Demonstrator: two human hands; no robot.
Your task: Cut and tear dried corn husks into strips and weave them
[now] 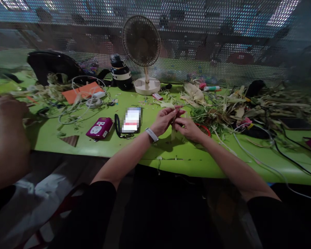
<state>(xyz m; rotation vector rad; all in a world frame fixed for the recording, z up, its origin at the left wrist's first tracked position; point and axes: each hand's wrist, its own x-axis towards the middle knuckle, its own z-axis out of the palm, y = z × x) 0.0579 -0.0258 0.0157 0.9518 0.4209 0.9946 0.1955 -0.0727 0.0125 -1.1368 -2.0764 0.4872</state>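
Both of my hands meet above the green table, right of the lit phone. My left hand [165, 120], with a pale band on its wrist, has its fingertips pinched together around a pale strip of husk [173, 135]. Close against it, my right hand [188, 128] has its fingers curled on the same strip, which hangs down below the fingers. The upper part of the strip is hidden by my fingers. A heap of green and dry husks [212, 116] lies just right of my hands.
The phone [131, 120] and a magenta box [100, 128] lie left on the green table [119, 147]. Behind stand a fan [146, 83] and a black bottle [121, 74]. Cables [251, 152] cross the right side. Another person's arm [9, 138] rests at far left.
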